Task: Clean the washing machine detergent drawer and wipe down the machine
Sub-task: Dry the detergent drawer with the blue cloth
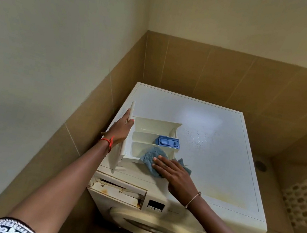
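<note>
— Where is the detergent drawer (151, 136)?

— Out of its slot and lying on top of the washing machine (215, 138), towards the left near part of the lid. Its front panel stands on edge at the left, and its three compartments run off to the right.

— And the hands?

— The left hand (121, 129) holds that front panel: the fingers (126, 115) lie along its outer face and the thumb hooks over the edge to the inner side. The right hand (172, 171) lies flat, fingers straight, pressing a blue cloth (150, 153) down.

— Where exactly is the cloth?

— Over the near right corner of the drawer, partly in the nearest compartment and partly on the lid beside it.

— Anything else in the drawer?

— A blue cap (168, 142) at the right end of the middle compartment.

— And the machine's front?

— The empty slot (116, 190) gapes at the upper left, with brownish stains along its edge. Just right of it is a small button panel (155, 205), and the round door (151, 228) is below. The lid shows wet speckles to the right of the drawer.

— The surroundings?

— Brown tiled walls on the left and far side, and a pale perforated basket (306, 199) at the right.
</note>
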